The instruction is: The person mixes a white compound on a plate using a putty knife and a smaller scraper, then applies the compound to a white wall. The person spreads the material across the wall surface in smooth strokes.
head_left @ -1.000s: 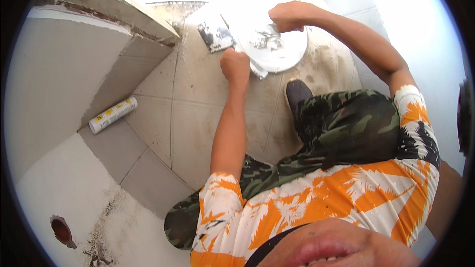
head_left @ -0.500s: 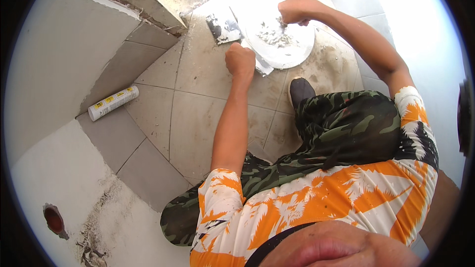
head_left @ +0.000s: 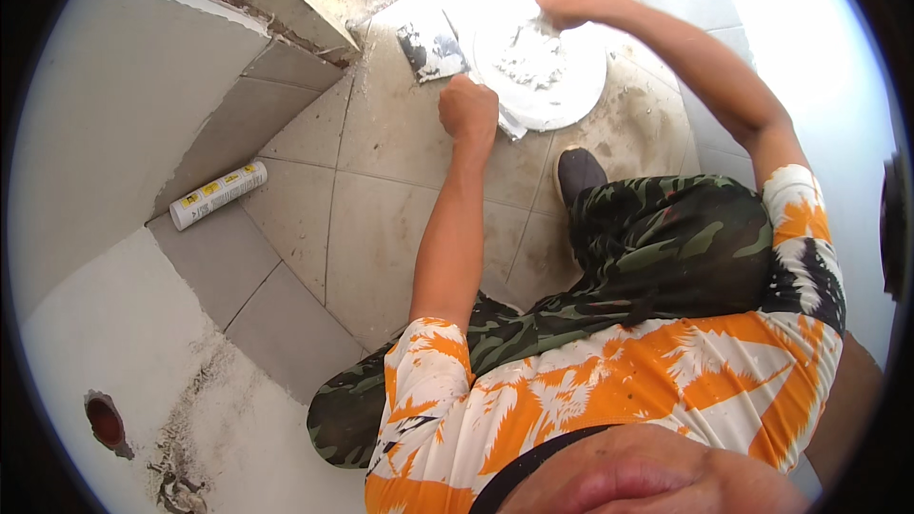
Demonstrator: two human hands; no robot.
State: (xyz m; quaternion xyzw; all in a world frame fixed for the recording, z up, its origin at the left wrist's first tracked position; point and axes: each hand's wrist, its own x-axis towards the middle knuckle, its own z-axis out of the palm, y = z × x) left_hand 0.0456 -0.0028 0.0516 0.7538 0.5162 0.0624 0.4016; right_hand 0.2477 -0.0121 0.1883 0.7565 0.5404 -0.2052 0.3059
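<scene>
A round white tub stands on the tiled floor, with lumpy white paste inside. Over its far side is my right hand, closed and a little blurred; what it grips is hidden in the glare. My left hand makes a fist at the tub's near left side, and I cannot make out what lies inside it. A dark flat plate smeared with white paste lies just beyond that fist. Below the tub's rim, a paste-coated flat edge sticks out beside the same hand.
A white cartridge tube lies against the wall base at left. A wall corner with a broken edge juts in at upper left. The lower left wall has a round hole. My shoe is close to the tub.
My right hand has moved slightly up and away across the tub, and the paste beneath shows more. The left fist has shifted slightly up and right.
</scene>
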